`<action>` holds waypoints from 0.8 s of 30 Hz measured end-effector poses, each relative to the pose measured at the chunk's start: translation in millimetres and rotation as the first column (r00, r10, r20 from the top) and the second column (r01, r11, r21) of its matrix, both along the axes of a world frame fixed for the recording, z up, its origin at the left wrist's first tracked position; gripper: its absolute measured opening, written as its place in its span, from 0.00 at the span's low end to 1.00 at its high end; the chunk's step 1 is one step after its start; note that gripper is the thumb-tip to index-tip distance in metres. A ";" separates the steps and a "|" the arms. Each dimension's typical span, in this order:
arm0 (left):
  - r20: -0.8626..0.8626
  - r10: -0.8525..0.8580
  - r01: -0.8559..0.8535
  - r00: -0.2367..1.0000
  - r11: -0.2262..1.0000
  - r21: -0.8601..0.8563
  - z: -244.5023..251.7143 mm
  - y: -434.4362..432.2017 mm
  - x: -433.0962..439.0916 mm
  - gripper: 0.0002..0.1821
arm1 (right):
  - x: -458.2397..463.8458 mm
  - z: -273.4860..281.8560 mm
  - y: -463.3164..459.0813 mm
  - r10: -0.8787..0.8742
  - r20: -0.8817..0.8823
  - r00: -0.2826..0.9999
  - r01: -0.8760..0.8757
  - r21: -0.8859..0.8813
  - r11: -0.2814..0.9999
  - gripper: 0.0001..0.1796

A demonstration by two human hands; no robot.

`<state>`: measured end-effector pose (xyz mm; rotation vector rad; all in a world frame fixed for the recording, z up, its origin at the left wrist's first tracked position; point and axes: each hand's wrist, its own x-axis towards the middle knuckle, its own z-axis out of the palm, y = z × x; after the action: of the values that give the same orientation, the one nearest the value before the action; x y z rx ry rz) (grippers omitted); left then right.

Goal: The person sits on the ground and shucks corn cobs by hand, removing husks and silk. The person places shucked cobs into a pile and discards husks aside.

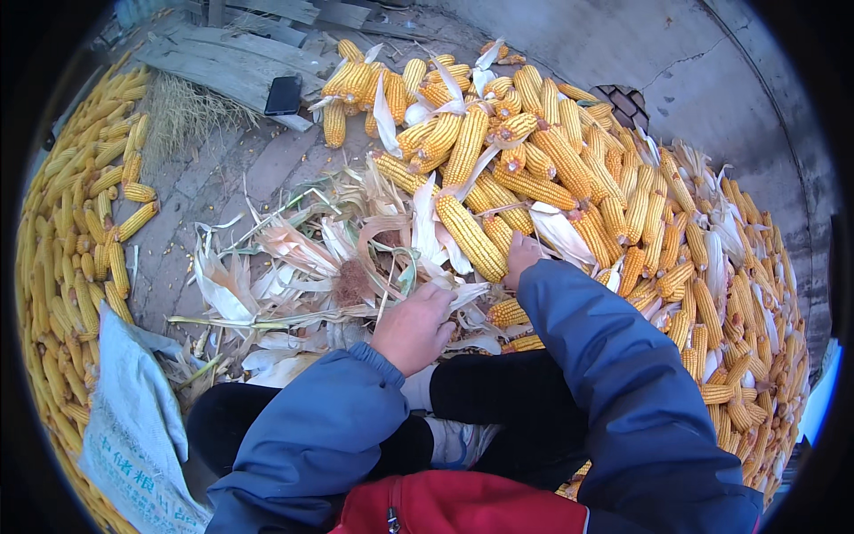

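My right hand (522,260) is at the lower edge of the big pile of yellow corn cobs (557,160), against the lower end of a husked corn cob (471,238); its fingers are partly hidden, so its grip is unclear. My left hand (415,327) lies over the heap of dry corn husks (293,280), fingers loosely bent, with no cob seen in it. Brown corn silk (351,284) sits among the husks, left of the cob. Pale husks still hang from some cobs in the pile.
Another bank of corn cobs (73,253) curves along the left side, beside a woven sack (133,427) with printing. A black smartphone (283,95) rests on weathered wooden boards (220,63). Dry straw (190,113) lies below them. A cracked wall (720,87) stands behind the pile.
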<state>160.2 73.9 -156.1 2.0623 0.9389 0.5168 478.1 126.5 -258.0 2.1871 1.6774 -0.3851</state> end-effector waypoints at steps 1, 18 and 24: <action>-0.013 -0.012 0.011 1.000 1.000 -0.015 -0.5 -0.4 0.3 0.22 | 0.5 -7.2 5.7 -0.005 0.008 1.000 0.005 0.009 1.000 0.62; -0.116 -0.017 0.010 0.993 0.998 -0.055 1.8 -3.9 -11.6 0.23 | -47.3 13.1 15.2 -0.094 -0.364 0.926 0.163 0.162 0.973 0.70; -0.223 -0.149 0.121 0.963 0.983 -0.135 8.2 -0.9 6.1 0.21 | 18.4 37.4 38.2 0.052 -0.829 0.556 0.458 0.358 0.814 0.64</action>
<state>166.3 73.0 -148.0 2.0894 0.9298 0.1435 496.4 164.6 -220.6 2.9198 2.1546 -1.3287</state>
